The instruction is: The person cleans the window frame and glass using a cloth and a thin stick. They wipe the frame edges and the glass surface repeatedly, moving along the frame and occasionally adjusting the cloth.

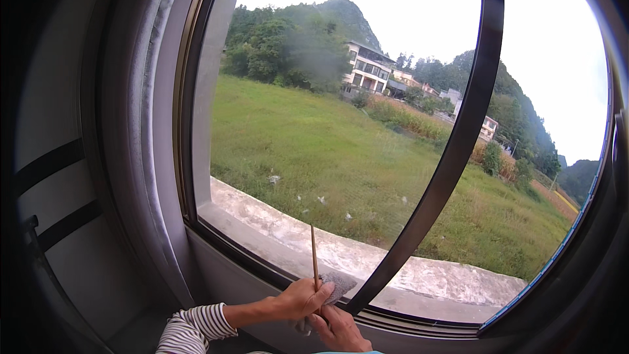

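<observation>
Both hands meet low in the middle, just inside the window's lower frame. My left hand [302, 299] grips a thin brown stick [314, 255], which points up before the glass, together with a grey cloth [339, 286] that bulges out on its right side. Close below, my right hand [341, 330] has its fingers bent around the lower part of the stick and the cloth; the stick's bottom end is hidden. A paler piece of the cloth hangs under the hands. The sleeve on the left arm is striped.
A dark upright window bar [449, 177] curves down just right of the hands to the sliding track [417, 330]. A grey curtain or wall edge [142, 123] stands at the left. Outside lie a concrete ledge [275, 223], a grass field, houses and wooded hills.
</observation>
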Demonstrator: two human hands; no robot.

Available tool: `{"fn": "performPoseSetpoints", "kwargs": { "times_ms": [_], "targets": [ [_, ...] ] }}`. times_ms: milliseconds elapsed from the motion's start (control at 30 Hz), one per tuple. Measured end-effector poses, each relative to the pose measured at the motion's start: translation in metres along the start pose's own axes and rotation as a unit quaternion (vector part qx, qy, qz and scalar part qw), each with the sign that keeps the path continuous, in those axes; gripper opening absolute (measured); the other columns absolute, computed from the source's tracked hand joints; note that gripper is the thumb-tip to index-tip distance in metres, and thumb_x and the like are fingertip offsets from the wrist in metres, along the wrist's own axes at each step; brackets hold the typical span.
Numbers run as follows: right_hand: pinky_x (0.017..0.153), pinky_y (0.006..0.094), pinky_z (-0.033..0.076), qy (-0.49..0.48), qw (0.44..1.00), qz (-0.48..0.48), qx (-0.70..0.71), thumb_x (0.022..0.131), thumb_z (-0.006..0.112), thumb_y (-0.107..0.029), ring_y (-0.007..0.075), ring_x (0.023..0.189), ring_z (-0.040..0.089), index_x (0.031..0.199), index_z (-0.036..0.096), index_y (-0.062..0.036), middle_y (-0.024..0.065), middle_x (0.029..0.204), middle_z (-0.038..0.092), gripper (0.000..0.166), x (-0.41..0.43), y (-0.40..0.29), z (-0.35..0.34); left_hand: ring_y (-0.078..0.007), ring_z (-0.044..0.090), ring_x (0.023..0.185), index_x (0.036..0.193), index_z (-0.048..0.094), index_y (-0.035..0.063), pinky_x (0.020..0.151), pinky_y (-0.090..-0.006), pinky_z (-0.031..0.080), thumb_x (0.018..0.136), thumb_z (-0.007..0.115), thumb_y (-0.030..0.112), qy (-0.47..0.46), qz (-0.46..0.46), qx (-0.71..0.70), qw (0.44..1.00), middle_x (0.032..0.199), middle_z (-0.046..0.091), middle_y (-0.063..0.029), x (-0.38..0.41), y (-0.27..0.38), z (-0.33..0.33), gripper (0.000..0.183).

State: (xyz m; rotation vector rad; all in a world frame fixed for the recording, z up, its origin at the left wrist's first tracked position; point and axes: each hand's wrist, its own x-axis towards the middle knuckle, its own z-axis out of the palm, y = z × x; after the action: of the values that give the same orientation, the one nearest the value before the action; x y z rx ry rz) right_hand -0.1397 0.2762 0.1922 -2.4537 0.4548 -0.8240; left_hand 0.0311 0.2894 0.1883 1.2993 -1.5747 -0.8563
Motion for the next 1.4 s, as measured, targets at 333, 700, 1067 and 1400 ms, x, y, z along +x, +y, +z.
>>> {"fn": "performPoseSetpoints", "kwargs": {
  "times_ms": [333, 700, 1067, 1400],
  "targets": [
    [0.098, 0.0362, 0.040, -0.248, 0.886, 0.143, 0.365, 0.086, 0.066, -0.049, 0.0216, 0.117, 0.049, 0.138, 0.037, 0.0015, 0.0121, 0.130, 0.051, 0.079, -0.016, 0.126, -0.008, -0.0087, 0.032, 0.063, 0.075, 0.038, 0.0022, 0.056, -0.0289, 0.032, 0.104, 0.032, 0.040, 0.129, 0.099, -0.089, 0.983, 0.066, 0.029, 0.0004, -0.006, 0.076, 0.024, 0.048],
    [0.100, 0.0413, 0.041, -0.010, 0.750, 0.094, 0.654, 0.087, 0.062, -0.050, 0.0271, 0.119, 0.050, 0.139, 0.035, 0.0003, 0.0133, 0.133, 0.049, 0.077, 0.006, 0.213, -0.058, -0.0233, 0.048, 0.063, 0.073, 0.049, 0.0004, 0.066, -0.0346, 0.044, 0.101, 0.031, 0.050, 0.116, 0.026, 0.117, 0.986, 0.064, 0.050, -0.0075, 0.061, 0.144, 0.049, 0.060],
    [0.100, 0.0475, 0.045, 0.211, 0.588, -0.136, 0.769, 0.097, 0.049, -0.043, 0.0275, 0.116, 0.056, 0.132, 0.049, -0.0056, 0.0111, 0.130, 0.056, 0.051, 0.157, 0.231, -0.205, -0.0148, 0.054, 0.099, 0.121, 0.054, 0.0042, 0.072, -0.0263, 0.048, 0.103, 0.031, 0.040, 0.373, 0.159, 0.032, 0.913, 0.115, 0.050, -0.0108, 0.076, 0.078, 0.097, 0.047],
    [0.085, 0.0416, 0.054, -0.132, 0.611, -0.191, 0.757, 0.099, 0.043, -0.046, 0.0254, 0.096, 0.064, 0.123, 0.055, -0.0068, 0.0102, 0.112, 0.063, 0.048, 0.389, 0.162, -0.079, -0.0276, 0.009, 0.147, 0.145, 0.037, 0.0052, 0.115, -0.0439, 0.013, 0.102, 0.025, 0.045, 0.391, 0.184, 0.178, 0.884, 0.159, 0.010, -0.0107, 0.076, 0.052, 0.105, 0.060]
  ]
}}
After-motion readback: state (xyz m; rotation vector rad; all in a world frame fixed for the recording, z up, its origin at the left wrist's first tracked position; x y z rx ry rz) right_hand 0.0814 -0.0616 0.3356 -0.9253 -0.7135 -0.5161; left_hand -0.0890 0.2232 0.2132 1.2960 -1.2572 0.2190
